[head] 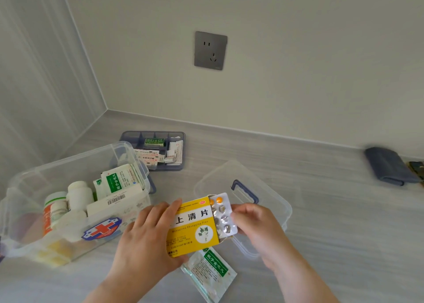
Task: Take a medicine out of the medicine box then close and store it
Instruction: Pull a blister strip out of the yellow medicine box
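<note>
While left hand (146, 240) grips yellow carton (192, 227), right hand (254, 222) pinches blister sheet (223, 215).

— What shows of the person?

— Two bare forearms rising from the bottom edge, ending in the left hand (146, 238) and the right hand (259, 229).

— Anything worn?

— No sleeve reaches into view; wrists and fingers carry no watch, ring or glove.

— The nails?

— Short and plain on the fingers (171, 213) that show; no polish visible.
</note>
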Demonstrator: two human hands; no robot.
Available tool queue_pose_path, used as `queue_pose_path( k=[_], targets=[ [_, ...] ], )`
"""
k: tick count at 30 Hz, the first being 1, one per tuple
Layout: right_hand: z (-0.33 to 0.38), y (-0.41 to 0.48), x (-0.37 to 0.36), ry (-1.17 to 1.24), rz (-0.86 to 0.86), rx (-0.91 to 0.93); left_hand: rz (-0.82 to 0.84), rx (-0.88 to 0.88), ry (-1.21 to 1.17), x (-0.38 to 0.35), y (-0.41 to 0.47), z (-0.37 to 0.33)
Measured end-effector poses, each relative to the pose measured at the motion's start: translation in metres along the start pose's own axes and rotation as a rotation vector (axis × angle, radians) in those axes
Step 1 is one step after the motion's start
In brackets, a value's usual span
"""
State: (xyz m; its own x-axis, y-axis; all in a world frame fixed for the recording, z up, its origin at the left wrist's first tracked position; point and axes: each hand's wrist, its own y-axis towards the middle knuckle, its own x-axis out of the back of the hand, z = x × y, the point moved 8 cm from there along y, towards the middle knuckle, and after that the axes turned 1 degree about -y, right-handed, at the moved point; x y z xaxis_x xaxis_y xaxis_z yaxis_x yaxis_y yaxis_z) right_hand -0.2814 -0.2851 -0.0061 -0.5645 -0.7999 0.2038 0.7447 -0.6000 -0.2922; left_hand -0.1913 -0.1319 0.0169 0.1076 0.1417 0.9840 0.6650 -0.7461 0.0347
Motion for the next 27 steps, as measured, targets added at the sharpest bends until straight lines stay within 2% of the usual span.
queue_pose_path(
  k=[4,7,11,14,22,27],
  targets=[
    [-0.004,-0.004,0.034,0.117,-0.088,-0.024,0.025,0.028,0.006,-0.003,0.002,0.004],
    [-0.016,-0.009,0.070,0.182,-0.199,-0.024,0.101,0.098,-0.143,-0.016,0.002,0.006],
    [-0.052,-0.025,0.125,0.198,-0.436,-0.065,0.088,0.051,-0.181,-0.029,0.002,-0.005],
    [-0.086,-0.046,0.160,0.109,-0.560,-0.130,0.099,0.002,-0.191,-0.037,0.002,-0.019],
    [-0.136,-0.065,0.181,-0.182,-0.469,-0.210,0.097,-0.083,-0.203,-0.049,-0.003,-0.044],
    [-0.137,-0.052,0.175,-0.554,-0.427,-0.233,0.105,-0.101,-0.201,-0.053,-0.006,-0.051]
  ],
)
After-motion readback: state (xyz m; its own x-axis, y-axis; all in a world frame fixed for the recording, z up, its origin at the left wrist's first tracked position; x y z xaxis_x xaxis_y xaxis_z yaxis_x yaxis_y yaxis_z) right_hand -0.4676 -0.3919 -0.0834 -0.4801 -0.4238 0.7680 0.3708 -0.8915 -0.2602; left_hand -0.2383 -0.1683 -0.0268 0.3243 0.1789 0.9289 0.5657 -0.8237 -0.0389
